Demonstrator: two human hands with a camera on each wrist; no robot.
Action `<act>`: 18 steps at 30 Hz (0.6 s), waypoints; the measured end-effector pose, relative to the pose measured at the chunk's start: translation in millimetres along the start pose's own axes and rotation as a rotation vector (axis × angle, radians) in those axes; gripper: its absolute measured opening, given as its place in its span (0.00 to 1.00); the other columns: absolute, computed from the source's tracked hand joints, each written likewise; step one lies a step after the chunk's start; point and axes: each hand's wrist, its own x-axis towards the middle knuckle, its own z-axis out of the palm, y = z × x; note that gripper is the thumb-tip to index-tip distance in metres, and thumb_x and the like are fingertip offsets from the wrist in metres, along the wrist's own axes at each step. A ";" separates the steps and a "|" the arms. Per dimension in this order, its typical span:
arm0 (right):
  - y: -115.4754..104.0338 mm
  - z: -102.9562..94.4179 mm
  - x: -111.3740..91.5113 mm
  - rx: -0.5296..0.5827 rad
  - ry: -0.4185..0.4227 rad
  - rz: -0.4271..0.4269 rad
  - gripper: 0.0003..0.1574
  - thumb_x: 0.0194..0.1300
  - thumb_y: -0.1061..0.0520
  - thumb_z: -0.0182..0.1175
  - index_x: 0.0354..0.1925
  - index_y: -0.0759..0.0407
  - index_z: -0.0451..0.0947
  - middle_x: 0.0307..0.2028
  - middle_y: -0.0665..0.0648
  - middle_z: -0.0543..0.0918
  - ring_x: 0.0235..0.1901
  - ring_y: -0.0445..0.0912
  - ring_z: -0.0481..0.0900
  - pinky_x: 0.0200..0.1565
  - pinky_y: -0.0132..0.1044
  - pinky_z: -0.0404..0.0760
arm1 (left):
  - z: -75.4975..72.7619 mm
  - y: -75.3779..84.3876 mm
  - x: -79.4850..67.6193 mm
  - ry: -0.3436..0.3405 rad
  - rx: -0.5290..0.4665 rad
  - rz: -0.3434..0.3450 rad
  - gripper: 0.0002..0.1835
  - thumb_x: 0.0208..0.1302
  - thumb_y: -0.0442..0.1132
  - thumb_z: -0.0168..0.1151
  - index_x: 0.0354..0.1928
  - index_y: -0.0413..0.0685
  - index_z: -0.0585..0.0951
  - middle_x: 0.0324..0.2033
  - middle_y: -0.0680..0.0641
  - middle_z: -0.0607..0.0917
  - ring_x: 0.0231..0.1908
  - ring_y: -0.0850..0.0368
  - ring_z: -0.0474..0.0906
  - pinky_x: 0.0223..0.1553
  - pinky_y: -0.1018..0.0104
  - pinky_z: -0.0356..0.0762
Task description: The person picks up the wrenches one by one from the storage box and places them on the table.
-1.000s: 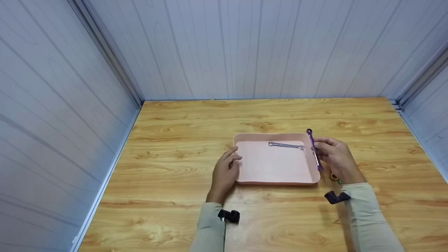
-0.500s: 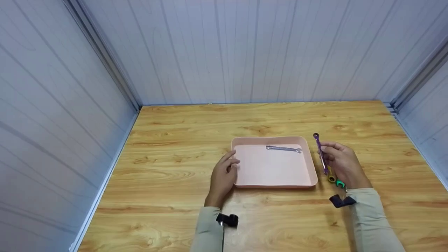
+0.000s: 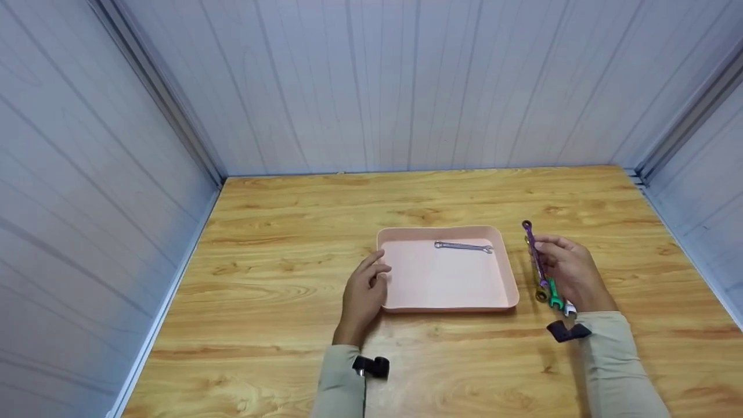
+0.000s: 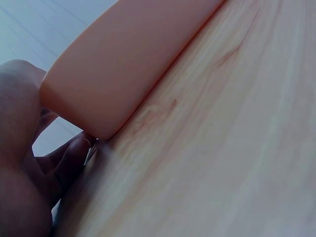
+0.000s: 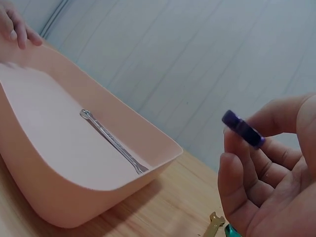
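Observation:
My right hand [image 3: 572,273] pinches a purple combination wrench [image 3: 537,255] upright-slanted above the table, right of the pink tray [image 3: 447,309]. In the right wrist view the purple wrench [image 5: 242,129] appears end-on between thumb and fingers. My left hand [image 3: 363,293] holds the tray's left wall, fingers over the rim; the left wrist view shows the hand [image 4: 29,138] around the tray corner [image 4: 74,108]. A silver wrench [image 3: 464,247] lies inside the tray near its back wall. Under my right hand lie a gold wrench [image 3: 541,295], a green wrench [image 3: 555,297] and a silver wrench [image 3: 569,308], partly hidden.
The tray stands on a wood-grain table [image 3: 278,267]. Pale panelled walls [image 3: 383,87] enclose the table at the back and both sides. A black camera mount sits on each wrist, over long sleeves.
My right hand has moved the purple wrench from beside the tray's right rim away to the right, so the wrenches beneath show more. The left hand stays at the tray.

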 end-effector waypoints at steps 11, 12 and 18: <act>1.4 -18.2 -7.7 -0.030 0.024 -0.016 0.06 0.70 0.61 0.62 0.42 0.58 0.85 0.36 0.52 0.85 0.34 0.42 0.80 0.38 0.32 0.79 | 3.0 -0.9 1.2 -0.007 0.008 0.003 0.12 0.68 0.33 0.55 0.43 0.46 0.88 0.63 0.61 0.77 0.67 0.58 0.68 0.64 0.56 0.68; 1.7 -19.4 -8.6 -0.027 0.021 -0.017 0.06 0.70 0.61 0.62 0.42 0.58 0.85 0.36 0.52 0.85 0.34 0.42 0.80 0.38 0.33 0.79 | 2.9 -1.1 1.1 -0.006 0.013 0.008 0.12 0.68 0.33 0.54 0.43 0.46 0.88 0.63 0.60 0.77 0.67 0.58 0.68 0.64 0.56 0.68; 3.0 -24.4 -11.6 0.025 0.037 -0.041 0.08 0.70 0.62 0.62 0.43 0.58 0.87 0.36 0.52 0.86 0.32 0.42 0.80 0.37 0.33 0.79 | 1.3 -0.1 2.4 -0.001 0.031 0.038 0.12 0.67 0.32 0.54 0.43 0.44 0.87 0.63 0.59 0.78 0.66 0.58 0.70 0.61 0.56 0.71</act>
